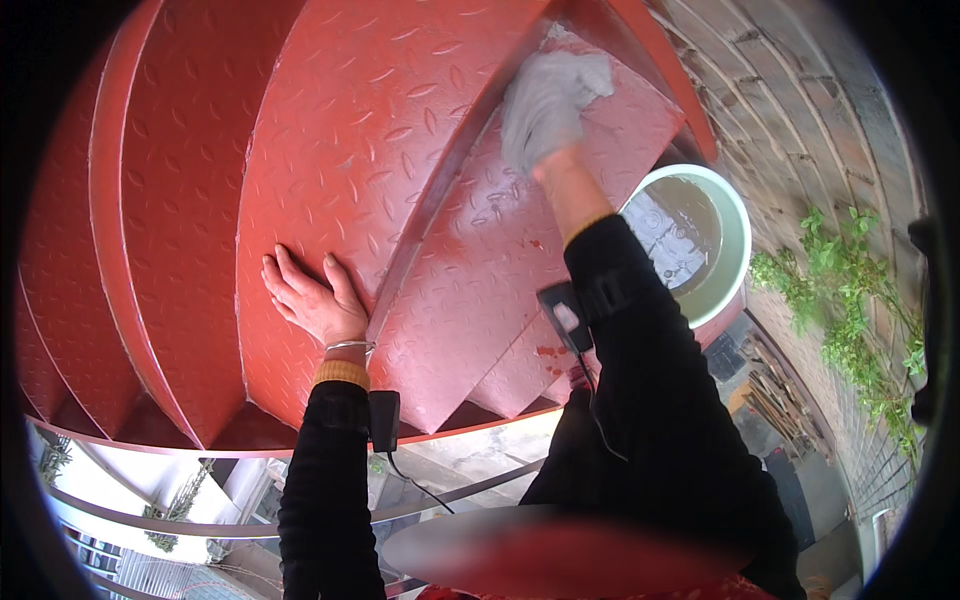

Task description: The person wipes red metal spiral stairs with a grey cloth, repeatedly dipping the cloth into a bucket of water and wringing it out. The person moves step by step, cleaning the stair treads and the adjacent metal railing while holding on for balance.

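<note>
My left hand (pixel 315 296) lies flat on a red diamond-plate metal stair tread (pixel 345 150), its fingers spread and nothing in it. My right hand (pixel 551 127) is pressed on a grey cloth (pixel 555 82) near the far corner of the lower tread (pixel 457 285), beside the riser of the step above. The cloth covers most of that hand and hides its fingers. The lower tread has a wet sheen and a few darker red spots. Right of my right forearm stands a pale green bucket (pixel 735 240) with cloudy water in it.
More red steps (pixel 195 187) curve off to the left, with a curved metal rail (pixel 225 527) below them. A brick wall (pixel 787 112) runs along the right, with a leafy green plant (pixel 847 300) against it. Lower right, a pile of wood (pixel 776 409) lies on the ground below.
</note>
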`<state>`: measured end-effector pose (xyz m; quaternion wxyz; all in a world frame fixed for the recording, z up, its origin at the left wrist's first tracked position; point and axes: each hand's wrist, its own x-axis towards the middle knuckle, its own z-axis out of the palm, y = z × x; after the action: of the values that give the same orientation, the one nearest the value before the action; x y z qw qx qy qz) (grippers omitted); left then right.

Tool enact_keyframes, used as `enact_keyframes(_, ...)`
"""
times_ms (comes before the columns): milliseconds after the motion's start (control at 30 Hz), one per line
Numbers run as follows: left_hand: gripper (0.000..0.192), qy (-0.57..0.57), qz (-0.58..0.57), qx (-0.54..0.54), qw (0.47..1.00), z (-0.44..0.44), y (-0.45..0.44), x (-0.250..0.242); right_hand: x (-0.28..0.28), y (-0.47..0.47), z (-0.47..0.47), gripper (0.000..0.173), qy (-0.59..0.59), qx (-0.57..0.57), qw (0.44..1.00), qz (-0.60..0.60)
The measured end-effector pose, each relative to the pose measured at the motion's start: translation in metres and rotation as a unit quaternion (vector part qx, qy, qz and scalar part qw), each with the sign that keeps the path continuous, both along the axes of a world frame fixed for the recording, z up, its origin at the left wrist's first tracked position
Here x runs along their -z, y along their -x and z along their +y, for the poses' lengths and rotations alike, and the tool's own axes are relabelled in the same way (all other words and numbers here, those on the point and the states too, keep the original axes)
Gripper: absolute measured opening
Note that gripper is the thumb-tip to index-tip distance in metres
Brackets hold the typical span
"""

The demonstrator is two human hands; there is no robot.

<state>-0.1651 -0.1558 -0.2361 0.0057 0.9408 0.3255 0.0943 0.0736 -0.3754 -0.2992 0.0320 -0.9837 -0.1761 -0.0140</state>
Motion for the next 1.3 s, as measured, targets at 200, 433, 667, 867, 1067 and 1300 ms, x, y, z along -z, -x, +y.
enact_keyframes(200, 0.070, -0.016, -0.001, 0.006, 1.000, 0.002, 0.000, 0.002, 0.023, 0.094, -0.022, 0.035, -0.248, -0.045, 0.967, 0.030)
enact_keyframes(433, 0.070, -0.005, -0.004, 0.005, 1.000, 0.002, 0.001, 0.001, 0.046, 0.145, -0.018, 0.040, -0.224, -0.135, 0.953, 0.150)
enact_keyframes(667, 0.069, -0.001, 0.000, -0.001, 1.000, 0.001, 0.000, -0.001, 0.066, 0.094, -0.041, 0.025, -0.046, -0.283, 0.930, 0.228)
enact_keyframes(867, 0.069, -0.004, -0.001, -0.001, 1.000, 0.001, -0.001, -0.001, 0.057, -0.011, -0.075, 0.027, 0.064, -0.210, 0.961, 0.167)
enact_keyframes(1067, 0.069, -0.007, 0.000, -0.001, 1.000, 0.002, 0.000, 0.000, 0.049, -0.047, -0.084, 0.027, 0.106, -0.212, 0.958, 0.160)
enact_keyframes(1300, 0.068, -0.010, -0.005, 0.012, 1.000, 0.002, 0.001, -0.001, 0.052, -0.057, -0.104, 0.023, 0.071, -0.104, 0.975, 0.185)
